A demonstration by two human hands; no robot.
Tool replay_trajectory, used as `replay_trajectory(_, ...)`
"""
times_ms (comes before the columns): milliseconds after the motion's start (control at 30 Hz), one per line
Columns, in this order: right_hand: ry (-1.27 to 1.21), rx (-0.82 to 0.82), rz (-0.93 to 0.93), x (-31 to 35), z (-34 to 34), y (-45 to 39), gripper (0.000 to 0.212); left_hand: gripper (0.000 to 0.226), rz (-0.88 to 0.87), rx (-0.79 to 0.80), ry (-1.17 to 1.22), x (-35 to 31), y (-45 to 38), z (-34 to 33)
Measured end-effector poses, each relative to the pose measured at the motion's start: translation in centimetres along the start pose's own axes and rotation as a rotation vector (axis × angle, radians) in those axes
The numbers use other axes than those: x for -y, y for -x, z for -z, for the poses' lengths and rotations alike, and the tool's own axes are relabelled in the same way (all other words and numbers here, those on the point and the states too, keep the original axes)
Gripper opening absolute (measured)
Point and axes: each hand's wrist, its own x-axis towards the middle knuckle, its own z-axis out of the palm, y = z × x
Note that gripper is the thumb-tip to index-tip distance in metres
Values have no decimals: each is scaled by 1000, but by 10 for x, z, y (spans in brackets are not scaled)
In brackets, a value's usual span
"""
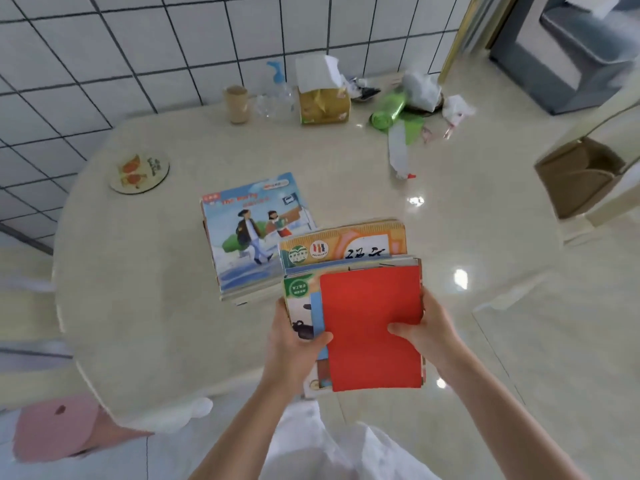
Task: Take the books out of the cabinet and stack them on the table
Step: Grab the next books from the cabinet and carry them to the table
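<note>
I hold a bundle of books over the near edge of the cream table. A plain red book lies on top of the bundle; under it show an illustrated green-and-white cover and an orange-covered book sticking out at the far side. My left hand grips the bundle's left edge, thumb on top. My right hand grips the right edge, thumb across the red cover. On the table just left of the bundle lies a stack of books topped by a blue cover with two walking figures. No cabinet is in view.
At the table's far side stand a beige cup, a clear bottle with a blue top, a tissue box, a green roll of bags and crumpled plastic. A round coaster lies at left. A chair stands at right, tiled wall behind.
</note>
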Motion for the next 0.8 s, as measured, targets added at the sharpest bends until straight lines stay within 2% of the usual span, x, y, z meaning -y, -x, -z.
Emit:
replay_trajectory(167, -69, -48, 55, 19, 34, -50, 59, 73, -29, 67, 15, -23, -52, -34)
replay_trajectory(400, -94, -10, 141, 20, 91, -122, 59, 57, -53, 99, 95, -60, -96, -89)
replay_trajectory(500, -71, 39, 156, 13, 117, -156, 54, 54, -76, 29, 77, -65, -112, -112)
replay_trajectory(567, -54, 96, 181, 9, 133, -178, 48, 43, -131, -43, 52, -69, -121, -128)
replay_trajectory(633, -48, 158, 208, 8, 145, -196, 56, 36, -194, -72, 49, -77, -127, -142)
replay_trajectory(800, 21, 264, 279, 2, 160, -229, 42, 40, -211, -124, 57, -73, -139, -163)
